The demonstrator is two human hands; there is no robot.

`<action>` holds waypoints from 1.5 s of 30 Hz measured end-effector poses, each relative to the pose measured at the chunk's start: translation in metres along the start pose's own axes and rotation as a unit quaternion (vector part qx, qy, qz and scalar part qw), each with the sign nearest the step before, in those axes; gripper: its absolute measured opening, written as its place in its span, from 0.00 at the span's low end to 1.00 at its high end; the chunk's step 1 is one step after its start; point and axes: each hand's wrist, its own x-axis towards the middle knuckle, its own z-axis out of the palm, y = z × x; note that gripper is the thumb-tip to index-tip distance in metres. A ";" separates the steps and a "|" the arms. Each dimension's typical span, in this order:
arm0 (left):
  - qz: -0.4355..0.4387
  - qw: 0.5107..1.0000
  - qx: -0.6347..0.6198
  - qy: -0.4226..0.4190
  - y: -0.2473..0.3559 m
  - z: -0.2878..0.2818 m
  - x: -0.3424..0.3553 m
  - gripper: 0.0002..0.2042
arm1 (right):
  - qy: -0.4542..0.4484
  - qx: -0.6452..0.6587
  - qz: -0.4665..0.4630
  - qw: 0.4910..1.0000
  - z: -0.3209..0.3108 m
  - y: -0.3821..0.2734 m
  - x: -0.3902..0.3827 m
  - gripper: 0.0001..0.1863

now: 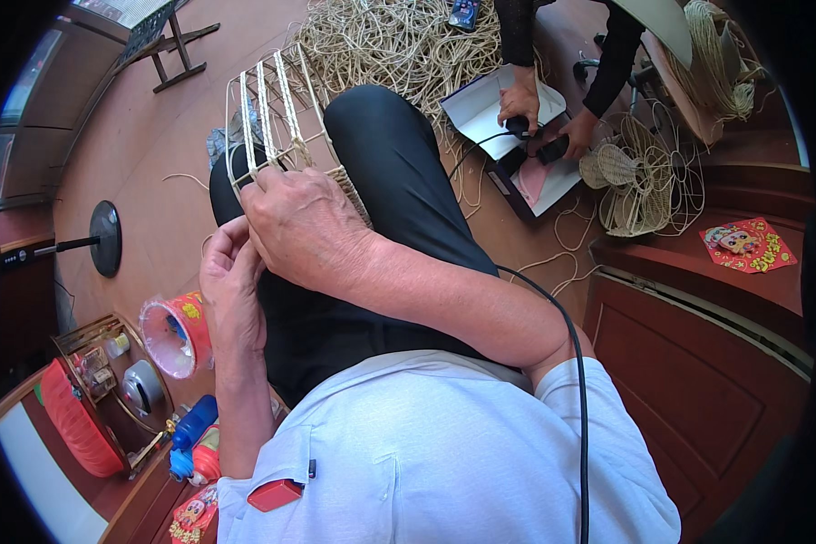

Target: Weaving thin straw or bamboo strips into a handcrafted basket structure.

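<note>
Resting on the lap, 1 light, stiff wire frame (272,109) wrapped in pliable cord looks best held by its bars, where right hand (304,227) and left hand (231,286) curl closed around its near edge.

A wire frame (276,113) wrapped in pale cord rests on the person's lap, left of centre, tilted up and away toward the far side. Several upright bars are bound in light twisted cord, with open gaps between them. At its near end sits a patch of tight woven cord (349,186), partly hidden behind a hand. The frame's lower edge is covered and cannot be made out.
</note>
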 end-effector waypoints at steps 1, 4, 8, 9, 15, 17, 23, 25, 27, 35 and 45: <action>-0.015 1.000 -0.026 -0.006 -0.003 -0.003 0.000 0.12 | 0.000 0.000 0.000 1.000 -0.001 0.000 0.001 0.07; -0.043 0.995 -0.088 -0.024 -0.007 -0.009 -0.001 0.14 | -0.041 -0.012 -0.013 0.999 -0.011 0.001 0.008 0.09; -0.062 0.988 -0.136 -0.047 -0.007 -0.008 -0.003 0.15 | -0.203 0.001 0.012 0.979 -0.031 -0.001 0.030 0.11; -0.061 0.988 -0.137 -0.047 -0.008 -0.009 -0.002 0.15 | -0.234 -0.001 0.007 0.972 -0.033 0.001 0.035 0.12; -0.087 0.973 -0.203 -0.063 -0.011 -0.003 -0.007 0.18 | -0.348 -0.017 -0.024 0.937 -0.031 0.008 0.064 0.17; -0.091 0.966 -0.230 -0.070 -0.016 -0.003 -0.010 0.25 | -0.367 -0.036 -0.049 0.928 -0.033 0.005 0.066 0.18; -0.086 0.967 -0.232 -0.058 -0.013 0.000 -0.013 0.22 | -0.362 -0.056 -0.092 0.926 -0.035 0.007 0.059 0.17; -0.076 0.977 -0.192 -0.048 -0.009 0.007 -0.015 0.22 | -0.353 -0.067 -0.114 0.926 -0.037 0.008 0.058 0.17; -0.064 0.986 -0.152 -0.037 -0.008 0.010 -0.015 0.22 | -0.363 -0.067 -0.104 0.924 -0.039 0.006 0.060 0.16; 0.122 0.980 0.154 -0.013 -0.015 -0.007 0.001 0.14 | -0.316 -0.044 -0.078 0.944 -0.038 0.005 0.046 0.16; 0.252 0.853 0.455 -0.029 -0.013 -0.019 0.012 0.08 | -0.248 0.025 -0.011 0.968 -0.026 0.006 0.035 0.11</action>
